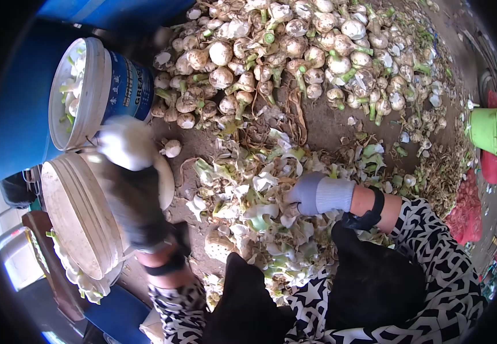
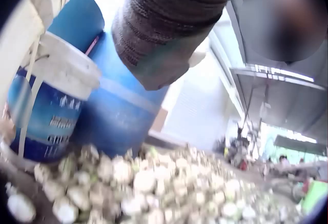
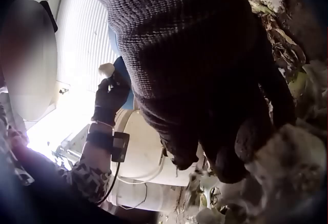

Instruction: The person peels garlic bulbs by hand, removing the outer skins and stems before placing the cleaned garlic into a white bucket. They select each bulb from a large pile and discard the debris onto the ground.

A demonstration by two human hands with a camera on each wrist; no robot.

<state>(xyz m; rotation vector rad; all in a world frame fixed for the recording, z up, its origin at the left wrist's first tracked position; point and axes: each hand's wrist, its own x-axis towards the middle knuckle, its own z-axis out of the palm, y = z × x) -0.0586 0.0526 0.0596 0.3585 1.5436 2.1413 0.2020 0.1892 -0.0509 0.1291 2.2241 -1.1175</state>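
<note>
In the head view, my gloved left hand (image 1: 136,192) is at the left, blurred, and grips a white garlic bulb (image 1: 125,143) close by the mouth of a blue-and-white grease bucket (image 1: 128,86). The right wrist view shows this garlic bulb (image 3: 106,70) raised at the fingertips of the left hand (image 3: 111,96). My right hand (image 1: 311,194), in a grey glove, is low over a heap of leafy peelings (image 1: 266,212). Its fingers point down, loosely bent and spread, beside pale peelings (image 3: 292,170). The bucket lies tipped in the head view with trimmed white bulbs (image 1: 73,86) inside.
A large pile of soil-stained garlic bulbs (image 1: 294,46) spreads across the far ground. Cream buckets (image 1: 76,215) stand at the left, near blue barrels (image 2: 123,96). To the right are a green container (image 1: 486,131), a red basin (image 1: 496,163) and a red mesh bag (image 1: 465,212).
</note>
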